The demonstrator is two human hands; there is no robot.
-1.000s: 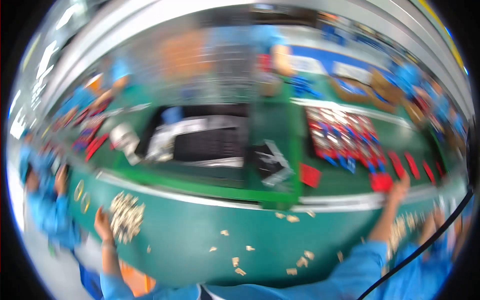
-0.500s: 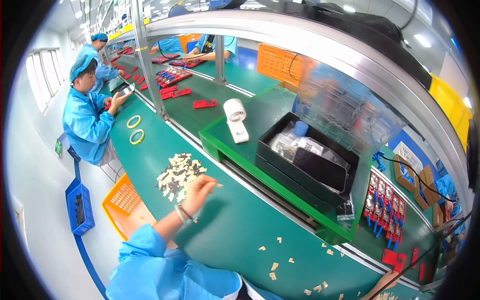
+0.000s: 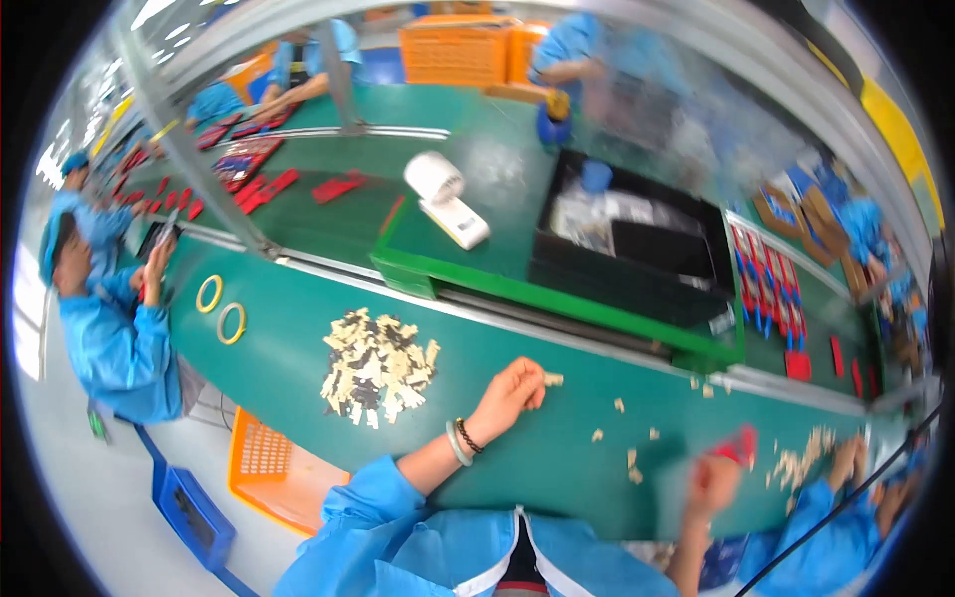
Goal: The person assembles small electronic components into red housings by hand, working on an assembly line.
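My left hand (image 3: 509, 400), with a bracelet and dark beads at its wrist, is over the middle of the green table (image 3: 438, 497). Its fingertips pinch a small cream-coloured flat piece (image 3: 553, 379). To the left of that hand lies a heap of cream and black pieces (image 3: 378, 363). My right hand (image 3: 714, 485), smeared by motion, is above the table on the right and grips a red plastic part (image 3: 738, 446). Several loose cream pieces (image 3: 634, 468) lie scattered between my two hands.
A green raised stand (image 3: 477, 279) at the back carries a white fan (image 3: 446, 199) and a black box (image 3: 567, 254). Two tape rolls (image 3: 231, 323) lie left. A co-worker's hands (image 3: 846, 460) are beside more pieces (image 3: 804, 456) at right. An orange basket (image 3: 261, 448) stands below the left edge.
The view has turned to the right. My left hand has moved right, away from the heap, with the cream piece. My right hand has brought the red part nearer over the table.
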